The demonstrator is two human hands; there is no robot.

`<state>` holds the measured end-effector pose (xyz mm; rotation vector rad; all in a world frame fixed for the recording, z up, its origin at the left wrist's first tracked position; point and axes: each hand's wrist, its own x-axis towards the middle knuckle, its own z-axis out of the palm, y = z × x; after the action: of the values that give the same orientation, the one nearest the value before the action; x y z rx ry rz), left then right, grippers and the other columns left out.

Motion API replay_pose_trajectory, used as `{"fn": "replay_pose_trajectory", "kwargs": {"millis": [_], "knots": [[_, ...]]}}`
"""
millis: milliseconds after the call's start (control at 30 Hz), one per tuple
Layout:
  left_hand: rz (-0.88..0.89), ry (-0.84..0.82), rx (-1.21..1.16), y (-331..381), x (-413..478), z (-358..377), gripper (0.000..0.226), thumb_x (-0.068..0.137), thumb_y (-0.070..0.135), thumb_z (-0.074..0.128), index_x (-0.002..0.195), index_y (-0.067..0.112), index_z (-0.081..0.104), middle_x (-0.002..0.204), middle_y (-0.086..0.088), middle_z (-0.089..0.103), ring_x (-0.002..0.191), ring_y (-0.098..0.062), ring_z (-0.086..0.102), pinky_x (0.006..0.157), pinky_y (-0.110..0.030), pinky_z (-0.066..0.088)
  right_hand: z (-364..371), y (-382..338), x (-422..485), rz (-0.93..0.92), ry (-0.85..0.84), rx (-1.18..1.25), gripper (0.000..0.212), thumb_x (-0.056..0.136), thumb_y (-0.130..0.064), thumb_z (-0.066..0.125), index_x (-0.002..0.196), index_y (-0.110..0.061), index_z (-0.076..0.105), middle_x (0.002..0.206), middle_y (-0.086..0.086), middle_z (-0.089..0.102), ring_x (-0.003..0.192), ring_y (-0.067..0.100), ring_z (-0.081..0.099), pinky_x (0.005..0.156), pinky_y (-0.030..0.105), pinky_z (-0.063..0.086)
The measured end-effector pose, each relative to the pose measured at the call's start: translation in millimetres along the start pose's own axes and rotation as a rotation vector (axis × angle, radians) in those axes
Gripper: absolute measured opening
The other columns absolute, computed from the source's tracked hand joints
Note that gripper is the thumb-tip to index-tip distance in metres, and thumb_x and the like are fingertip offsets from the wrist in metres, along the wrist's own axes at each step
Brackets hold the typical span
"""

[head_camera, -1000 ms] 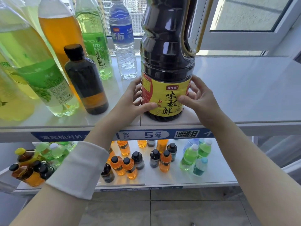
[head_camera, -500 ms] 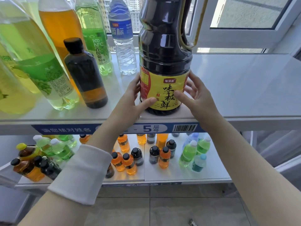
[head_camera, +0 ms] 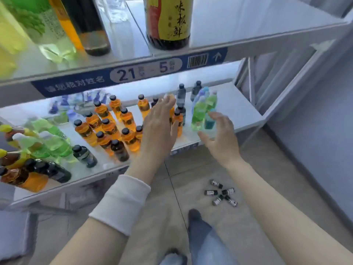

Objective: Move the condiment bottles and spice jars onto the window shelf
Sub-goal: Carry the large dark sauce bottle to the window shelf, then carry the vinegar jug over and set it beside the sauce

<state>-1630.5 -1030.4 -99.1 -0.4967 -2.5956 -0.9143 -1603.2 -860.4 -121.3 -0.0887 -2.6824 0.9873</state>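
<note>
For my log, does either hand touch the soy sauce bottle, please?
No, the soy sauce bottle stands untouched above the left hand and right hand.

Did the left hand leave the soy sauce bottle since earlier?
Yes: the left hand dropped below the blue shelf label, off the soy sauce bottle.

The dark soy sauce bottle [head_camera: 169, 22] with its yellow label stands at the front edge of the upper shelf [head_camera: 248, 25], above a blue strip [head_camera: 76, 84] reading 21 and 5. Below, the left hand [head_camera: 160, 127], with a white wristband [head_camera: 122, 201] on its forearm, and the right hand [head_camera: 219, 136] hover with fingers spread, holding nothing. They are in front of the lower shelf [head_camera: 236, 108], which is crowded with small orange bottles [head_camera: 107, 127] and green bottles [head_camera: 200, 113]. Small dark vials [head_camera: 221, 193] lie scattered on the floor [head_camera: 267, 169].
</note>
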Motion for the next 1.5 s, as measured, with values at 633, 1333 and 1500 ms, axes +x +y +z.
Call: {"fn": "replay_pose_trajectory", "kwargs": {"millis": [633,1333,1500], "knots": [[0.571,-0.953,0.205,235.5,-282.8,150.5,0.049,0.092,0.02,0.044,0.14,0.018,0.033,0.148,-0.004,0.032,0.141,-0.023,0.019,0.115,-0.036,0.007,-109.0,134.8,-448.4,0.954,-0.044,-0.341,0.065,0.091,-0.039,0.051,0.144,-0.01,0.028,0.147,0.016,0.033,0.14,0.031,0.022,0.116,0.039,0.017],[1.421,-1.296,-0.01,641.1,-610.1,262.8,0.048,0.097,0.022,0.039,0.143,0.015,0.029,0.153,-0.009,0.021,0.143,-0.026,0.012,0.116,-0.038,0.005,-345.9,249.6,-841.5,1.737,0.502,-0.262,0.055,0.094,-0.031,0.047,0.143,-0.013,0.032,0.153,0.013,0.022,0.145,0.031,0.007,0.117,0.039,0.007],[1.554,-1.311,-0.043,730.5,-656.3,286.5,0.047,0.096,0.023,0.04,0.142,0.016,0.031,0.152,-0.008,0.024,0.142,-0.026,0.015,0.115,-0.037,0.008,-410.5,276.8,-899.2,1.809,0.621,-0.318,0.053,0.094,-0.031,0.048,0.142,-0.013,0.035,0.152,0.012,0.025,0.145,0.029,0.009,0.117,0.039,0.007]]}}
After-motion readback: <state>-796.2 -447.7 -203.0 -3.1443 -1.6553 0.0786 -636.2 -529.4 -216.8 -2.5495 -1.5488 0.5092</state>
